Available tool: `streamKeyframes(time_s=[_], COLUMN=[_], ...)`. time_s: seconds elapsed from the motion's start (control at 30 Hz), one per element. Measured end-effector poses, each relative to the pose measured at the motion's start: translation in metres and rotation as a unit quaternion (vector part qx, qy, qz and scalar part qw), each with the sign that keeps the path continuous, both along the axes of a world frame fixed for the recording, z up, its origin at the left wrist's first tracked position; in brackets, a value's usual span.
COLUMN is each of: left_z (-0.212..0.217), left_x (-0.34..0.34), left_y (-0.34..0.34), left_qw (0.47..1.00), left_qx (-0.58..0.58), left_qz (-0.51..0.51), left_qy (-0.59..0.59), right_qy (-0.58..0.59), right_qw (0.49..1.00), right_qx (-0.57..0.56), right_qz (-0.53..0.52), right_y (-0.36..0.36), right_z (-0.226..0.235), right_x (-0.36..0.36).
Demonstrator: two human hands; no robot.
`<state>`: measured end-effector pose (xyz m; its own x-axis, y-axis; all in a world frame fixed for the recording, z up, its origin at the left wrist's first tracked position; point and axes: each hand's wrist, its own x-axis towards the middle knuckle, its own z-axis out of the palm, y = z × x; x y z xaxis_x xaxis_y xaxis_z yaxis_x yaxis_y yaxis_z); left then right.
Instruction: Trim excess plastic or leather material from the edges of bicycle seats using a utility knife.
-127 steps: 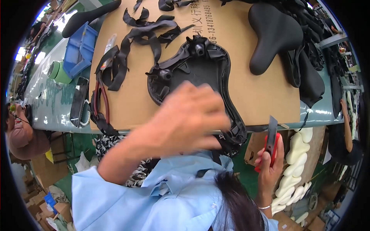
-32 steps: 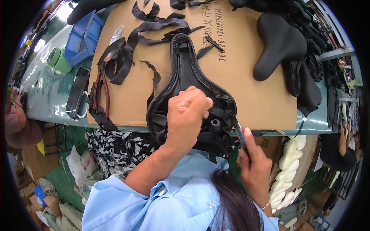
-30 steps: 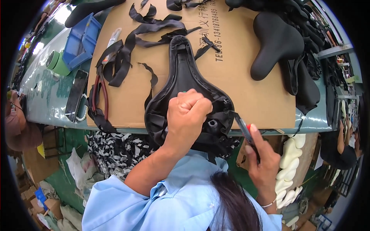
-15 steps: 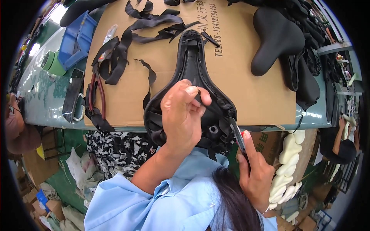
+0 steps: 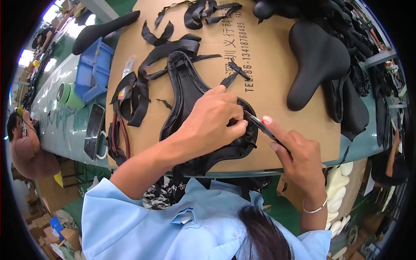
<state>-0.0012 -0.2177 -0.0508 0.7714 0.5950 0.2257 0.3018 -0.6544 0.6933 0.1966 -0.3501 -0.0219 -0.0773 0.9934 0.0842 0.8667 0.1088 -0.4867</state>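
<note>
A black bicycle saddle [image 5: 186, 89] lies underside up and tilted on the cardboard, its narrow nose pointing away from me. My left hand [image 5: 214, 115] is closed over its right side, fingers pinching the black cover edge; the exact grip is partly hidden under the knuckles. In my right hand [image 5: 299, 156] is a slim cutting knife [image 5: 264, 126], index finger stretched along its top. The knife's tip meets the saddle's right rim, close beside my left fingertips. Gathered, wrinkled cover material [image 5: 234, 152] shows along the wide rear end.
Black offcut strips [image 5: 173, 47] lie on the cardboard sheet [image 5: 277, 130]. Red-handled pliers [image 5: 122, 134], a phone [image 5: 94, 130] and a blue bin [image 5: 91, 71] are at left. Covered saddles [image 5: 318, 60] are piled at right. Another person [image 5: 30, 149] is at far left.
My left hand has gone from raised over the saddle's middle to its right rim. The saddle has turned, its nose swinging left. The knife has moved up to the rim beside my left fingers.
</note>
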Motion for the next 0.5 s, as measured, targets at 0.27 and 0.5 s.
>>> streamKeyframes(time_s=[0.27, 0.5], left_z=[0.024, 0.029], left_x=[-0.003, 0.005], left_y=[0.031, 0.059], left_qw=[0.854, 0.974], left_qx=[-0.495, 0.168], left_qz=[0.090, -0.113], left_qy=[-0.133, -0.100], right_qy=[0.077, 0.116], right_qw=[0.990, 0.987], right_qx=[-0.014, -0.039], right_qz=[-0.117, -0.108], right_y=[-0.047, 0.016], right_z=[-0.006, -0.015], right_x=[-0.050, 0.006])
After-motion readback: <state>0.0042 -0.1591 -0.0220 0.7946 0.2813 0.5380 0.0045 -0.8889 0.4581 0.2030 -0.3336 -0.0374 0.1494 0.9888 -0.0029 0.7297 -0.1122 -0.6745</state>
